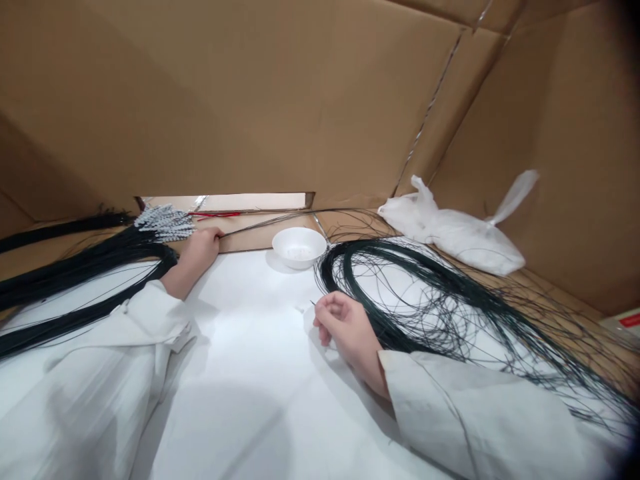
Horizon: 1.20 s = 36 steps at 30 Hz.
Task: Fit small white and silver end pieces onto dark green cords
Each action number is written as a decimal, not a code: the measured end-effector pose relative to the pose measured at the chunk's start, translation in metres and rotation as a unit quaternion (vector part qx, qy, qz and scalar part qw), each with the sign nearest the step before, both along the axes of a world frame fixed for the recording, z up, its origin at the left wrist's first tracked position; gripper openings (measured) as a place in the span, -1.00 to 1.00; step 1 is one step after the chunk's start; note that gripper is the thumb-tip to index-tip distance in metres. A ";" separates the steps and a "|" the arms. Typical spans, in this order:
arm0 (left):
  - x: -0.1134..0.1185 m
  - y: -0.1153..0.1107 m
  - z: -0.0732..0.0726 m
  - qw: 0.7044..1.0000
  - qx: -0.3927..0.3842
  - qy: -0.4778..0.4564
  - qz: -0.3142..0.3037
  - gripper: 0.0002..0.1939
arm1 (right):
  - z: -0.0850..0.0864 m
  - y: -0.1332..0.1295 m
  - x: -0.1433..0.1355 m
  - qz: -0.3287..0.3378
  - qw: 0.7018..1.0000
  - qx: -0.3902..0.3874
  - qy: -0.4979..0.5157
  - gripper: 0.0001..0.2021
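My left hand (199, 252) is closed on a few thin dark strands (260, 223), which run off to the right behind the white bowl (299, 259). Just beside this hand lies a thick bundle of black strands (90, 257), with whitish twisted ends (165, 223). My right hand (347, 328) is over the white surface, thumb and fingers pinched together on a thin dark strand; its short tip pokes out to the left. Close to that hand, a large loop of dark green strands (400, 257) spreads rightward in a loose tangle. Small pale bits sit in the bowl.
Cardboard walls (250, 100) surround the white work surface (240, 373), with a slot (255, 201) low in the back wall. Tied white plastic bags (465, 233) rest at the back right. A red strip (217, 215) lies behind my left hand. Another black bundle (65, 228) is at far left.
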<state>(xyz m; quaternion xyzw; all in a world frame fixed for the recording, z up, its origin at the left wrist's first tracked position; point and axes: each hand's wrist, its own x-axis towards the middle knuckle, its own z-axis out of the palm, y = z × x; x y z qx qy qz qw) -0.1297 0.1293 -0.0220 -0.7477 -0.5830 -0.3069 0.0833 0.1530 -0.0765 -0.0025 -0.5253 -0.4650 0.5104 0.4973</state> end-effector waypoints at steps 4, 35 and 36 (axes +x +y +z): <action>0.017 -0.023 0.012 0.997 0.062 0.002 -0.038 -0.70 | 0.000 0.000 0.000 0.008 1.000 -0.008 0.012 -0.93; 0.115 -0.191 0.028 0.895 -0.262 -0.271 -0.238 -0.88 | 0.010 -0.016 -0.005 0.102 0.994 -0.046 -0.013 -0.97; 0.116 -0.198 0.028 0.881 -0.283 -0.306 -0.223 -0.88 | 0.010 -0.018 -0.006 0.112 0.993 -0.044 -0.008 -0.97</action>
